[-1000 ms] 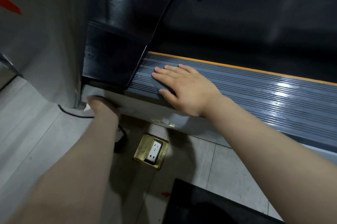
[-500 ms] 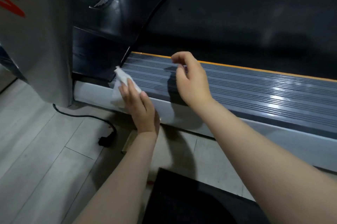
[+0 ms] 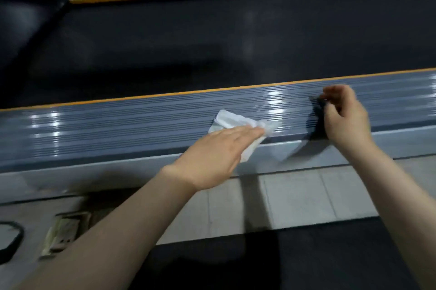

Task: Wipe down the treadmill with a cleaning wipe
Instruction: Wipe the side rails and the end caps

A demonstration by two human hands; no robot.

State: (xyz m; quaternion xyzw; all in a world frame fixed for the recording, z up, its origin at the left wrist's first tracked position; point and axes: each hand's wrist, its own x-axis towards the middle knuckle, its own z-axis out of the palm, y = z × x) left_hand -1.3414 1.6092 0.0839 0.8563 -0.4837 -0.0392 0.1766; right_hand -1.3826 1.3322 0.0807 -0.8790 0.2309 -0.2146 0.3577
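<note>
The left hand (image 3: pixel 212 155) presses a white wipe (image 3: pixel 238 124) flat, fingers straight, against the grey ribbed side rail (image 3: pixel 118 129) of the treadmill. The right hand (image 3: pixel 344 117) hovers over the rail to the right, its grip loosely curled and holding nothing.

Dim overall, with motion blur throughout, white glare patches on the ribbed side rail (image 3: pixel 118 129) and dark shadows.

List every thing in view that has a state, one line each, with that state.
cleaning wipe: crumpled, pressed flat on the side rail
left hand: fingers straight, pressing the wipe
right hand: fingers loosely curled, holding nothing, above the rail
side rail: ribbed, glossy with reflections
floor socket: lid open
</note>
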